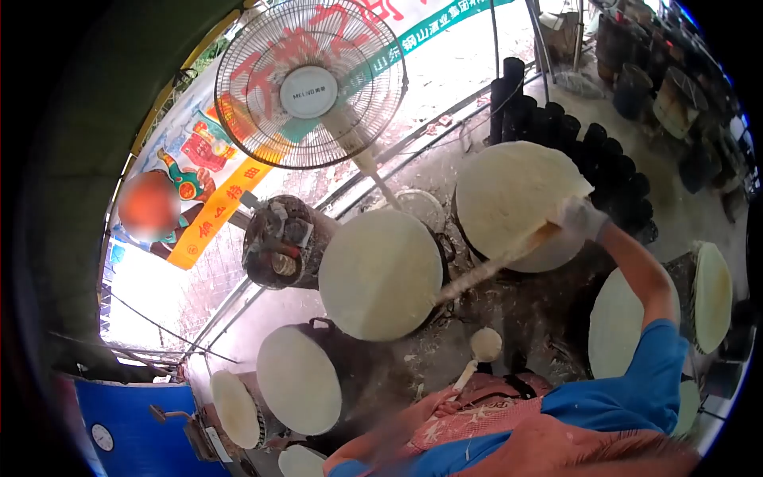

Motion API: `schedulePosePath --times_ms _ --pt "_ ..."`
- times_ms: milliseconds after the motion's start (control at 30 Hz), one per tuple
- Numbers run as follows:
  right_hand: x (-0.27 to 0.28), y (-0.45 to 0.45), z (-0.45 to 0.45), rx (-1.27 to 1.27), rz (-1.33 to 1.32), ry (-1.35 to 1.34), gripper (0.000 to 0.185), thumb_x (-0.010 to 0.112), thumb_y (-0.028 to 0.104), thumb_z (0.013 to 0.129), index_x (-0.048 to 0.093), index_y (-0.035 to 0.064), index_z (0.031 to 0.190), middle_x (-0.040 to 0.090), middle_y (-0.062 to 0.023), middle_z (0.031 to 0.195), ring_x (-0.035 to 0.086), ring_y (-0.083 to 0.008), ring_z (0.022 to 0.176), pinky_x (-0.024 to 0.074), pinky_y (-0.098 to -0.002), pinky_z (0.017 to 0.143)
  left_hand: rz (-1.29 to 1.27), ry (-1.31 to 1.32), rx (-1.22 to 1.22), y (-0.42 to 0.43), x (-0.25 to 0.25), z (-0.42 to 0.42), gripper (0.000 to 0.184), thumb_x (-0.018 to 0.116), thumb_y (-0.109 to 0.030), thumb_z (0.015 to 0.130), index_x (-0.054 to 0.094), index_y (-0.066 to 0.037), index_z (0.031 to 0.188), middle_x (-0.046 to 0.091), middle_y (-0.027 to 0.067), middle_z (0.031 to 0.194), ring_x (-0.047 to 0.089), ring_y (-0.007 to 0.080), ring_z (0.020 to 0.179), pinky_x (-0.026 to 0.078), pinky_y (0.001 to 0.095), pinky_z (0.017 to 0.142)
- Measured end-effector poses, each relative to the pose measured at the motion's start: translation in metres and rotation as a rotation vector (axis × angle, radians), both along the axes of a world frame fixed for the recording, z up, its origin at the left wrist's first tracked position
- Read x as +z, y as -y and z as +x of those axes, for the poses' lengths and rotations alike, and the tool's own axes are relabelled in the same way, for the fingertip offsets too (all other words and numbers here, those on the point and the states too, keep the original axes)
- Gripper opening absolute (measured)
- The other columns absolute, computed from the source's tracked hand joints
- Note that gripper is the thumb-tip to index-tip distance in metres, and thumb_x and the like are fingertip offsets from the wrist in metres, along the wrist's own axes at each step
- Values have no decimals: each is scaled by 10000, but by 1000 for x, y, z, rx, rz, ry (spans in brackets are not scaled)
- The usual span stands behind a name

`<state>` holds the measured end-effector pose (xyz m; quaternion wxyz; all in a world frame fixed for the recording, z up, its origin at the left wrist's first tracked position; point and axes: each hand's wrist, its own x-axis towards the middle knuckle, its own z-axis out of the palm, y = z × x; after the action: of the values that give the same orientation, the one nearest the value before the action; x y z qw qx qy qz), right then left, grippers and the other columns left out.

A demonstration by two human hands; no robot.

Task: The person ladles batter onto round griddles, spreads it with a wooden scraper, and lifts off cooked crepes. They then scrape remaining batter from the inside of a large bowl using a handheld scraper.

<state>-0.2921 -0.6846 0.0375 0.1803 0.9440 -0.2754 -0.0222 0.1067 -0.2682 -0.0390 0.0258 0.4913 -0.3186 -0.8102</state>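
Note:
My right hand (582, 219), in a whitish glove, reaches over the large round griddle (509, 187) covered with pale batter. It is closed on a brown wooden scraper (544, 236) that lies low against the griddle's near edge. From there a blurred pale streak (481, 276) runs toward the neighbouring batter-covered griddle (381, 274); I cannot tell what it is. Close to my red checked apron, my left hand (442, 407) is wrapped round the pale handle of a round-headed ladle (486, 344).
A standing fan (310, 91) rises at the front. Beside the griddles stands a drum stove (282, 242) with tools on top. Dark cylindrical briquettes (592, 151) are stacked at the right. More pale-topped griddles stand left (300, 380) and right (628, 318). A blue panel (143, 429) is lower left.

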Motion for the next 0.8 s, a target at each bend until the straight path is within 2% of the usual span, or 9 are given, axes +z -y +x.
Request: schedulePosePath --times_ms 67,200,400,467,533,567,600,667,800 --pt "68 30 29 -97 56 6 169 609 263 707 599 129 810 600 -84 747 601 -272 668 472 -413 581 194 67 150 14 -1 -4 389 570 -214 917 471 -73 1266 556 70 1049 555 134 927 479 278 749" --pt "124 137 34 -228 134 617 185 580 281 799 594 98 828 586 -154 734 596 -354 720 466 -447 645 761 -364 479 10 -104 -12 206 453 -367 963 444 -165 921 290 -36 546 267 34 382 182 177 294" --pt "111 241 -97 -597 -121 1303 203 560 283 834 617 89 852 632 -182 834 612 -369 786 487 -452 673 763 -300 567 72 -26 -36 290 423 -423 962 424 -145 876 245 -45 545 236 45 386 185 187 310" --pt "159 148 -129 -884 -153 1507 153 589 207 818 623 81 897 659 -129 895 622 -287 787 494 -391 685 682 -256 554 95 -30 -41 290 427 -421 960 424 -144 877 252 -44 548 241 45 389 189 187 312" --pt "78 173 -267 -1046 -645 1441 137 595 225 805 616 95 841 637 -134 809 601 -270 700 480 -385 629 558 -198 556 120 -25 -54 289 432 -419 958 424 -142 878 258 -42 551 246 46 392 193 188 314" --pt "36 187 -336 -1158 -739 1483 230 558 297 807 626 80 843 641 -174 874 603 -388 854 490 -447 731 504 -176 539 133 -20 -66 288 434 -419 957 425 -141 878 261 -42 553 248 46 393 195 188 315" --pt "80 91 -316 -1182 -741 1698 109 579 183 792 587 75 778 582 -62 687 575 -191 634 454 -344 564 459 -166 511 148 -15 -85 288 436 -418 956 425 -141 878 264 -41 554 251 46 394 197 188 316" --pt "84 13 -383 -1276 -520 2141 63 566 166 786 598 111 791 572 -1 688 558 -138 624 440 -330 524 398 -155 464 164 -5 -128 287 440 -416 955 425 -139 879 270 -40 557 256 47 397 200 189 319" --pt "38 -155 -509 -848 -442 2725 112 540 194 803 586 150 895 540 17 693 481 -112 544 394 -265 462 321 -120 391 171 22 -207 286 449 -413 951 425 -136 881 283 -38 564 266 48 402 208 190 323"
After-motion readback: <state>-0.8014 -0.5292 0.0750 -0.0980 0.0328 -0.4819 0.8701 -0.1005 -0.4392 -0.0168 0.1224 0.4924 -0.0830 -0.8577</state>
